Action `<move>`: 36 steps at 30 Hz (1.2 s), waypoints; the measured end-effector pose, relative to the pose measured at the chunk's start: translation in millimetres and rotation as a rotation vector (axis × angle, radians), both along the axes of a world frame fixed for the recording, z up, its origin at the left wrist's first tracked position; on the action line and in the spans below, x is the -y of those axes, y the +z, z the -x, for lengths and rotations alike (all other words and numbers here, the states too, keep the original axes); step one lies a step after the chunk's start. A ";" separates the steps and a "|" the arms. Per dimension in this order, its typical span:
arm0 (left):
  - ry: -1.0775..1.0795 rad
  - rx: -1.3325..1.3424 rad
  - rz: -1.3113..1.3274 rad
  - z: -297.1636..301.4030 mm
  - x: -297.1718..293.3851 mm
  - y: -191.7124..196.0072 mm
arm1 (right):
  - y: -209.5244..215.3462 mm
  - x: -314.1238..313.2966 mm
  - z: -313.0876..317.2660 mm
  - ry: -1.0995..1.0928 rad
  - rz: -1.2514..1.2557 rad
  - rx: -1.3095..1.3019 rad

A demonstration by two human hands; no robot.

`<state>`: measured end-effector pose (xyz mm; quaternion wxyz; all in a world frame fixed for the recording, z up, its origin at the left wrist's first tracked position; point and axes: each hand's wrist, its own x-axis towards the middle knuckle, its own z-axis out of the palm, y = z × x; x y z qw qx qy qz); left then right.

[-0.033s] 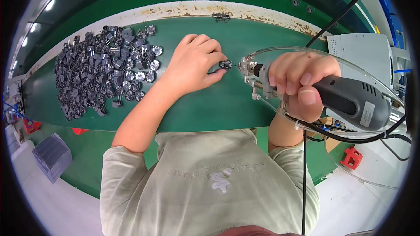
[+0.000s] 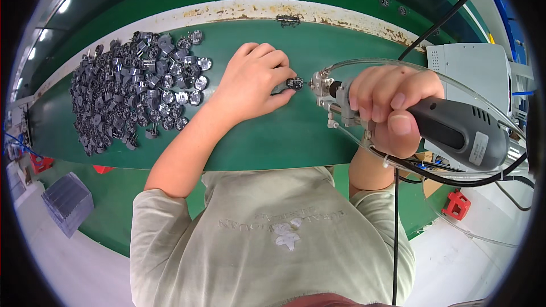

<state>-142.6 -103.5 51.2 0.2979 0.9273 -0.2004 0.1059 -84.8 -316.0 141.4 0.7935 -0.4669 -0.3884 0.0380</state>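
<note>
My left hand [image 2: 253, 79] rests on the green table [image 2: 267, 136] and pinches a small dark grey part [image 2: 294, 83] between thumb and fingertips. My right hand [image 2: 392, 108] grips a grey electric screwdriver [image 2: 455, 131] held sideways. Its metal nose [image 2: 318, 85] points left and meets the part. A clear tube [image 2: 387, 63] and black cables run along the tool. A large pile of similar dark grey parts [image 2: 136, 85] lies on the table to the left of my left hand.
A light grey box unit [image 2: 472, 68] stands at the right behind the tool. A red object [image 2: 456, 204] sits low on the right, and a stack of grey trays [image 2: 65, 202] at the lower left. The table's far edge [image 2: 256, 8] is white and rusty.
</note>
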 end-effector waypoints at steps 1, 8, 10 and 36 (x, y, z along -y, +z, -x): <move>0.001 -0.001 -0.001 -0.5 0.1 -0.1 | -1.0 -1.1 -0.4 -0.003 0.005 0.001; 0.009 0.001 -0.004 -0.6 -0.2 -1.7 | -7.8 -4.3 -4.0 0.004 0.014 0.003; 0.009 0.003 -0.007 -0.7 -0.4 -2.4 | -8.2 -4.0 -4.9 0.007 0.023 0.014; -0.041 0.016 -0.015 0.4 -4.7 -6.0 | 14.2 0.5 1.0 0.076 0.029 0.044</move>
